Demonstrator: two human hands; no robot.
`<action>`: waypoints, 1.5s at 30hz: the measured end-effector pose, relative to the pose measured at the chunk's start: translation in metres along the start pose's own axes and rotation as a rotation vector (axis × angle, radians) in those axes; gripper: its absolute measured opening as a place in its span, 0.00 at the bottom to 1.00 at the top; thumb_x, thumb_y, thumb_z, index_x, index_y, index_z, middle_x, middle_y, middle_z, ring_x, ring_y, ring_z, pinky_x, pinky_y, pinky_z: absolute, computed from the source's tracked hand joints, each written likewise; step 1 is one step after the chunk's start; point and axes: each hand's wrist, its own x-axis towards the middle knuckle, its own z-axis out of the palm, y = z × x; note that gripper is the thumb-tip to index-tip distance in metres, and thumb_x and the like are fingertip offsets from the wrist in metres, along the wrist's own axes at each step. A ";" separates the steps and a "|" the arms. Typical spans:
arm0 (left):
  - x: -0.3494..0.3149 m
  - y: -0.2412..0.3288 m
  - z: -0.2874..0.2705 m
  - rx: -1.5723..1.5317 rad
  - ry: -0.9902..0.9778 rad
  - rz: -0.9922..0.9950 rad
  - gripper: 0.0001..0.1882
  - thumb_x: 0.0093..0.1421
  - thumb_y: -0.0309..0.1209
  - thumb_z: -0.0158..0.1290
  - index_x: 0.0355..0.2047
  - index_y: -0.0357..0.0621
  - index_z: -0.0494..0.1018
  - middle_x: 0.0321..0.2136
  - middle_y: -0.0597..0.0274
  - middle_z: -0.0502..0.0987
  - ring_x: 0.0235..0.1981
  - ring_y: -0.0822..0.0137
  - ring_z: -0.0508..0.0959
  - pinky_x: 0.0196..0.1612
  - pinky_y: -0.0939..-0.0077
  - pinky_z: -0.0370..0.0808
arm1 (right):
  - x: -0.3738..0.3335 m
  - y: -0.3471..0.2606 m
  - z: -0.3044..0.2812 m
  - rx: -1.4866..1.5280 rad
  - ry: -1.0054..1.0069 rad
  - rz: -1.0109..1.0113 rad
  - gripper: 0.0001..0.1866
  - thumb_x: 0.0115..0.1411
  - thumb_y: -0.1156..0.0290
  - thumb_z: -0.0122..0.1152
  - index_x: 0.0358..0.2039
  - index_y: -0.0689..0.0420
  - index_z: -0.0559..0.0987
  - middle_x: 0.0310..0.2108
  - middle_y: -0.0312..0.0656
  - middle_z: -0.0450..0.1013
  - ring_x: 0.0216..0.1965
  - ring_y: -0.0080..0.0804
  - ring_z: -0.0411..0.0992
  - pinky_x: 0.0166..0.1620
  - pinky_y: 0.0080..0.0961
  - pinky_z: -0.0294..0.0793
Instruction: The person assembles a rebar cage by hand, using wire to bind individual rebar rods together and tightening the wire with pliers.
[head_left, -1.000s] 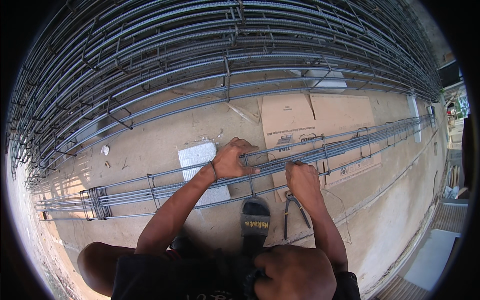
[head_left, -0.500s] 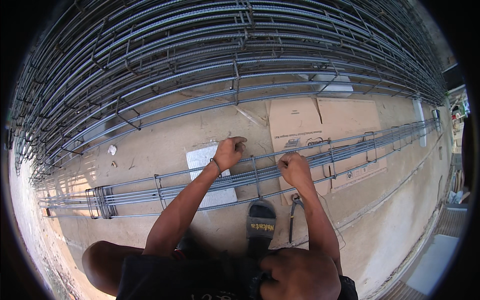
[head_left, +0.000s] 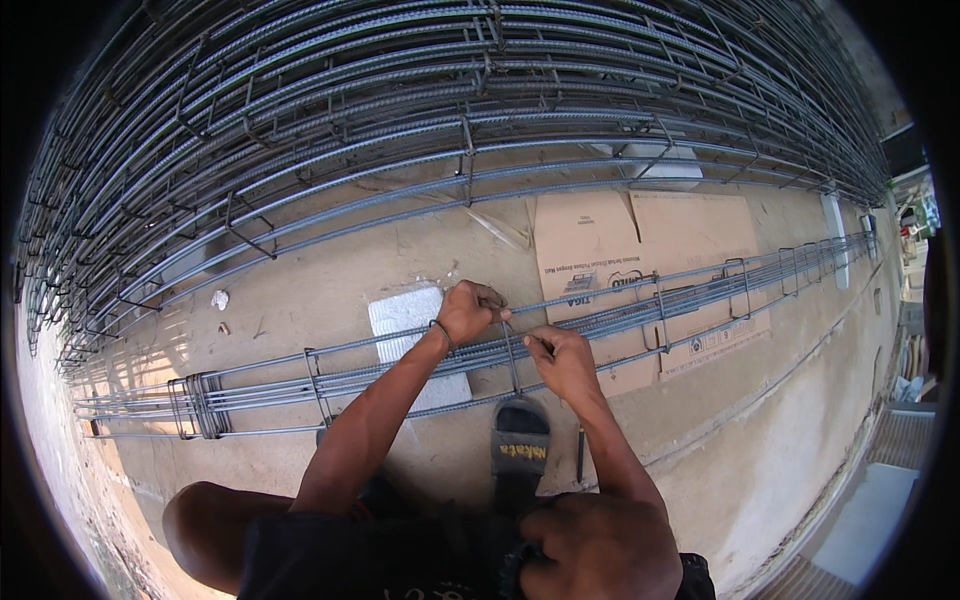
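Observation:
A long, narrow cage of steel rebar lies across the floor in front of me, with square stirrups around its bars. My left hand is at the far top bar, fingers bent and pressed together beside the upper corner of a stirrup. On that stirrup's right side, my right hand makes a pinch close to it. Whatever lies in either set of fingers is too small to make out. Pincers lie on the floor by my foot, partly hidden by my right forearm.
Stacked rebar cages fill the far side. Flattened cardboard lies under the cage at right, a white foam slab under it at left. Several stirrups are bunched at the left end. My sandalled foot is at the near bar.
My left hand has moved slightly right and down to the stirrup's upper corner. My right hand has come left and down toward the same stirrup, covering more of the pincers.

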 end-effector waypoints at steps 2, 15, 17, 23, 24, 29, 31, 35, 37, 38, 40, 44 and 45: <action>0.004 -0.004 0.004 -0.060 0.010 0.006 0.16 0.50 0.29 0.66 0.38 0.32 0.80 0.29 0.55 0.83 0.31 0.71 0.80 0.36 0.77 0.76 | 0.000 0.008 0.003 -0.004 -0.012 -0.036 0.07 0.58 0.70 0.61 0.33 0.61 0.80 0.24 0.53 0.74 0.25 0.47 0.72 0.30 0.36 0.70; 0.005 -0.003 -0.001 -0.305 -0.080 -0.005 0.09 0.51 0.27 0.65 0.32 0.35 0.81 0.25 0.62 0.81 0.24 0.76 0.76 0.27 0.81 0.72 | -0.010 0.003 0.015 0.099 0.012 -0.004 0.05 0.58 0.72 0.59 0.32 0.60 0.78 0.23 0.54 0.73 0.25 0.49 0.74 0.30 0.37 0.71; -0.001 -0.008 0.003 -0.217 -0.004 0.049 0.08 0.51 0.27 0.65 0.30 0.36 0.81 0.25 0.62 0.82 0.24 0.76 0.76 0.28 0.80 0.72 | -0.011 0.007 0.016 0.167 0.003 0.005 0.05 0.58 0.73 0.59 0.32 0.61 0.78 0.22 0.52 0.73 0.24 0.42 0.74 0.30 0.34 0.70; -0.011 0.004 0.015 -0.073 0.147 0.202 0.06 0.51 0.26 0.65 0.27 0.36 0.81 0.23 0.61 0.82 0.24 0.75 0.76 0.30 0.77 0.73 | 0.015 0.016 0.012 0.448 -0.134 0.104 0.08 0.57 0.74 0.62 0.33 0.66 0.78 0.22 0.40 0.74 0.24 0.19 0.67 0.28 0.22 0.66; -0.010 0.000 0.013 -0.063 0.147 0.210 0.05 0.51 0.25 0.64 0.26 0.35 0.80 0.23 0.61 0.82 0.24 0.75 0.76 0.30 0.77 0.73 | 0.021 0.012 0.015 0.496 -0.181 0.082 0.09 0.57 0.74 0.62 0.33 0.68 0.78 0.23 0.37 0.74 0.24 0.16 0.66 0.27 0.21 0.65; 0.009 0.003 0.003 -0.304 -0.025 0.024 0.04 0.49 0.22 0.64 0.26 0.35 0.80 0.22 0.61 0.81 0.23 0.74 0.76 0.29 0.78 0.73 | 0.020 -0.006 0.028 0.547 -0.139 0.127 0.08 0.58 0.76 0.60 0.33 0.69 0.77 0.22 0.39 0.74 0.24 0.20 0.69 0.26 0.23 0.66; 0.012 0.008 -0.004 -0.377 -0.079 -0.103 0.04 0.48 0.21 0.64 0.26 0.35 0.80 0.21 0.61 0.80 0.23 0.73 0.76 0.29 0.78 0.73 | 0.007 -0.017 0.047 0.508 -0.132 0.086 0.08 0.58 0.76 0.59 0.35 0.69 0.77 0.22 0.44 0.75 0.23 0.24 0.72 0.26 0.26 0.68; 0.019 0.007 -0.008 -0.390 -0.176 -0.165 0.06 0.48 0.23 0.66 0.25 0.34 0.80 0.20 0.60 0.79 0.21 0.73 0.75 0.24 0.77 0.72 | -0.010 -0.017 0.087 -0.014 -0.106 -0.158 0.11 0.62 0.72 0.55 0.40 0.67 0.74 0.26 0.58 0.75 0.24 0.52 0.75 0.26 0.41 0.71; 0.022 0.008 -0.005 -0.410 -0.219 -0.143 0.07 0.48 0.24 0.67 0.24 0.34 0.79 0.19 0.59 0.78 0.19 0.73 0.74 0.20 0.76 0.71 | -0.010 -0.011 0.094 -0.087 -0.057 -0.226 0.11 0.62 0.69 0.56 0.39 0.65 0.73 0.26 0.60 0.74 0.22 0.57 0.73 0.26 0.43 0.70; 0.023 0.003 -0.008 -0.352 -0.233 -0.088 0.08 0.48 0.24 0.67 0.24 0.34 0.79 0.18 0.59 0.78 0.18 0.73 0.73 0.20 0.76 0.70 | -0.009 -0.018 0.095 -0.151 -0.108 -0.185 0.11 0.62 0.68 0.57 0.39 0.64 0.74 0.28 0.58 0.75 0.26 0.57 0.74 0.29 0.45 0.70; 0.022 -0.005 -0.012 -0.291 -0.240 -0.037 0.08 0.48 0.24 0.67 0.23 0.33 0.78 0.18 0.59 0.77 0.17 0.73 0.73 0.20 0.77 0.70 | -0.006 -0.027 0.089 -0.210 -0.164 -0.150 0.11 0.62 0.68 0.57 0.38 0.63 0.74 0.29 0.57 0.75 0.30 0.57 0.75 0.32 0.46 0.71; 0.020 -0.005 -0.004 -0.341 -0.161 -0.031 0.08 0.49 0.24 0.66 0.22 0.33 0.77 0.18 0.59 0.78 0.17 0.74 0.73 0.20 0.77 0.69 | 0.019 -0.005 0.028 -0.035 -0.093 -0.178 0.10 0.61 0.68 0.58 0.37 0.61 0.78 0.33 0.55 0.76 0.36 0.57 0.75 0.38 0.45 0.73; 0.020 -0.002 -0.004 -0.360 -0.169 -0.069 0.07 0.50 0.23 0.65 0.22 0.34 0.77 0.18 0.59 0.78 0.17 0.74 0.73 0.19 0.77 0.68 | 0.022 0.002 0.021 0.021 0.055 -0.168 0.08 0.59 0.68 0.61 0.35 0.59 0.80 0.33 0.53 0.76 0.36 0.55 0.75 0.38 0.44 0.73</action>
